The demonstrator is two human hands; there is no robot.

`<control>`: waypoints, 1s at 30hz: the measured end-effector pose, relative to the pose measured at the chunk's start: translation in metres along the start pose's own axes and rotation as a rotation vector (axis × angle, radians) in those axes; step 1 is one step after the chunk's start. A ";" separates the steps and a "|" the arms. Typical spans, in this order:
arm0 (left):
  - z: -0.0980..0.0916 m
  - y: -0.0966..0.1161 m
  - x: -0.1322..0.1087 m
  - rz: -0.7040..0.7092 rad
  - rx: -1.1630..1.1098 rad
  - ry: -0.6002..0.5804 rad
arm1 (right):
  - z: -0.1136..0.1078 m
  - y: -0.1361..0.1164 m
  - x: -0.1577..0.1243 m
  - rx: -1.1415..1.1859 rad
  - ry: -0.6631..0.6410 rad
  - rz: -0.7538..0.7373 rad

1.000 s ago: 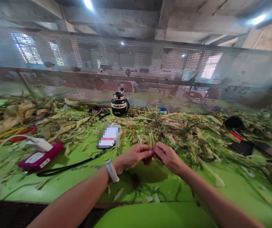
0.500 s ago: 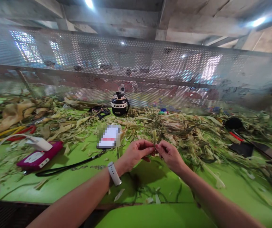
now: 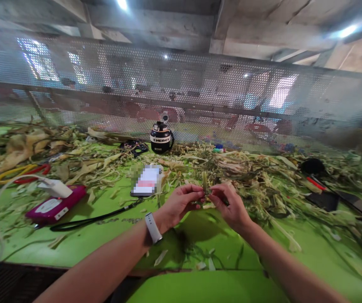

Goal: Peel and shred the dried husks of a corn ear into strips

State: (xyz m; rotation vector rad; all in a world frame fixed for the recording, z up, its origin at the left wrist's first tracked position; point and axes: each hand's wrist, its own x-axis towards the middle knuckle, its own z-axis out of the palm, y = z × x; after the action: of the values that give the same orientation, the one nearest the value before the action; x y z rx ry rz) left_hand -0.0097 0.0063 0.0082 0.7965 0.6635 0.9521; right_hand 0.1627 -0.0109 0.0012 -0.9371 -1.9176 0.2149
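Note:
My left hand, with a white watch band at the wrist, pinches a short, pale green husk strip that stands upright above the fingertips. Close on the right, my right hand has its thumb and forefinger curled together at the strip's lower end. Whatever lies between those right fingertips is too small to make out. Both hands are above the green table, and loose husk scraps lie below and behind them.
Behind my hands lies a heap of shredded husks. A phone with a black strap, a black jug and a magenta power bank with a white plug are to the left. A perforated screen stands at the back.
My right fingers have drawn slightly away from the strip and loosened a little. My left hand still pinches it. The whole view has shifted slightly.

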 end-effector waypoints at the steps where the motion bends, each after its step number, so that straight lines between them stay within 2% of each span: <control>1: 0.000 -0.001 0.000 -0.006 -0.025 -0.002 | 0.000 0.000 0.000 -0.010 -0.010 -0.053; 6: -0.002 -0.005 0.003 -0.045 -0.122 -0.051 | 0.003 0.002 0.001 -0.052 0.004 -0.176; 14: 0.001 -0.010 0.001 -0.048 -0.215 -0.080 | 0.005 0.000 -0.002 -0.192 0.019 -0.174; 20: 0.002 -0.013 -0.002 -0.026 -0.150 -0.093 | 0.011 -0.005 -0.006 -0.165 0.060 -0.011; 24: 0.003 -0.011 -0.003 0.050 0.016 -0.067 | 0.016 -0.004 -0.007 0.055 0.101 0.208; 28: 0.007 -0.010 -0.005 0.128 0.211 -0.039 | 0.015 -0.002 -0.003 0.282 0.009 0.379; 30: 0.009 -0.010 -0.006 0.147 0.285 -0.048 | 0.014 -0.001 -0.001 0.299 -0.036 0.408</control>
State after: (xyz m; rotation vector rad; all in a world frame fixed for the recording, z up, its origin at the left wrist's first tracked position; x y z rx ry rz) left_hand -0.0009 -0.0049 0.0056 1.1291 0.7155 0.9800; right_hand 0.1515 -0.0089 -0.0063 -1.1125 -1.6489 0.7405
